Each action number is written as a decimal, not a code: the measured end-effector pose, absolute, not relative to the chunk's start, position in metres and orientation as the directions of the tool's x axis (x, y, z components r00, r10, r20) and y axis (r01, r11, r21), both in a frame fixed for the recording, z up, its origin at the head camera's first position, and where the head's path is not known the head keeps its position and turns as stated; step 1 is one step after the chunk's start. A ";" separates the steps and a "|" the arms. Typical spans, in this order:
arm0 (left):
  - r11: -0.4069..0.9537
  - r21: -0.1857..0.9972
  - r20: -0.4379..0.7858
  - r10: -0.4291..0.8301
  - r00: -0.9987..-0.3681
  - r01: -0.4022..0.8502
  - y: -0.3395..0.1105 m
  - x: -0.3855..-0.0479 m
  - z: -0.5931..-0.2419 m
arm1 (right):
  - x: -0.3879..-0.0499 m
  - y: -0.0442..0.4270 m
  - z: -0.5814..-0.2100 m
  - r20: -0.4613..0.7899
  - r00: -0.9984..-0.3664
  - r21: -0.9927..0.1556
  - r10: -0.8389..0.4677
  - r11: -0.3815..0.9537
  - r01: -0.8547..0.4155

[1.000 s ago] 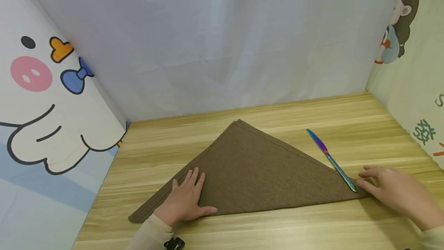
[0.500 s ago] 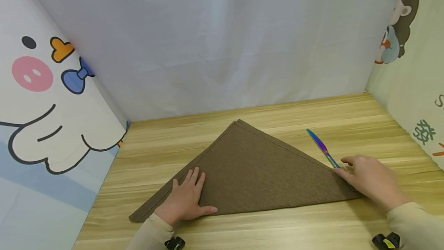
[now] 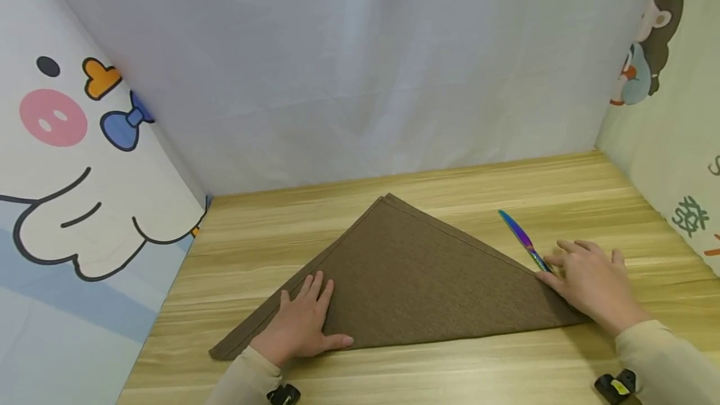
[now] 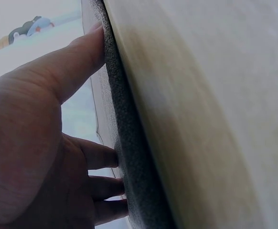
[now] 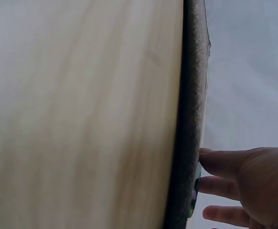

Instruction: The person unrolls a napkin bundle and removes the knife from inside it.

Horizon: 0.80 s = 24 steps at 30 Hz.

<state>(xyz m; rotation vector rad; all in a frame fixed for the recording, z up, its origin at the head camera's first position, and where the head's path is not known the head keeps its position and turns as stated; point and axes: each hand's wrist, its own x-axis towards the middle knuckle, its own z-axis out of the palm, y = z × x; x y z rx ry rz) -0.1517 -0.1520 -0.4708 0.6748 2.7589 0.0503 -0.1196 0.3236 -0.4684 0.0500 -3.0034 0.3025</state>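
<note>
A brown cloth napkin (image 3: 427,280), folded into a triangle, lies on the table with its point toward the back. My left hand (image 3: 298,325) rests spread out on its left part, the thumb along the front fold. An iridescent table knife (image 3: 519,234) lies at a slant across the napkin's right corner, its blade on the bare wood. Over its handle is my right hand (image 3: 596,283), fingers extended and thumb on the cloth beside it. In the right wrist view a bit of the knife handle (image 5: 195,191) shows by the fingertips; the head view hides most of it.
The table (image 3: 461,374) has a light wood-grain top. A pale curtain (image 3: 365,80) hangs along its back edge. Printed cloth panels stand at the left (image 3: 84,174) and right (image 3: 669,142).
My right hand has moved left and back from the napkin's right corner to the knife handle, and its fingers have spread. The left hand, napkin and knife have stayed in place.
</note>
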 end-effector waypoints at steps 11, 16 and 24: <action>0.898 0.099 -0.293 0.439 -0.850 0.429 -0.151 -0.154 -0.470 | -0.122 0.324 -0.469 0.126 -0.991 -0.223 -0.034 0.973 -0.062; 0.897 0.100 -0.289 0.441 -0.850 0.431 -0.151 -0.154 -0.469 | -0.125 0.324 -0.468 0.119 -0.991 -0.237 -0.056 0.968 -0.083; 0.890 0.112 -0.276 0.454 -0.847 0.441 -0.150 -0.153 -0.468 | -0.128 0.323 -0.468 0.184 -0.976 -0.230 -0.116 0.960 -0.157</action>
